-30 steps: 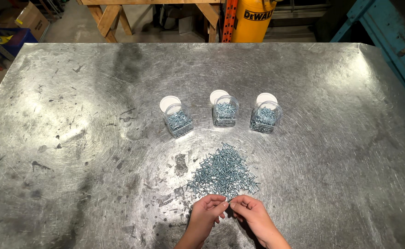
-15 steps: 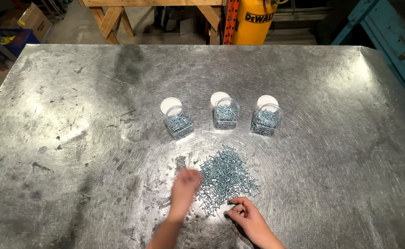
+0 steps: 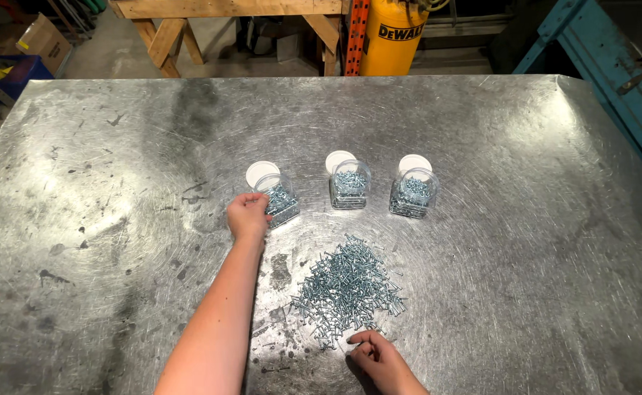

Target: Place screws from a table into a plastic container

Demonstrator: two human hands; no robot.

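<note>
A loose heap of small silvery screws (image 3: 348,292) lies on the scratched metal bench (image 3: 102,183), and everything else is best placed against that heap. The left hand (image 3: 248,216) is stretched out beyond the heap's far left side, its fingers curled at the mouth of the left jar (image 3: 281,205), a clear plastic jar already partly filled with screws; whether the grip pinches a screw there or only touches the rim cannot be told. A white lid (image 3: 262,173) lies just behind that jar. The right hand (image 3: 376,357) rests at the near edge of the heap, fingertips bent down onto the outermost screws, the grip loosely clenched, though it is too small to say if a screw is caught in it. Straight beyond the heap stands the middle jar (image 3: 349,186), and beyond its far right side the right jar (image 3: 412,196), each holding screws and each with a white lid just behind it.
</note>
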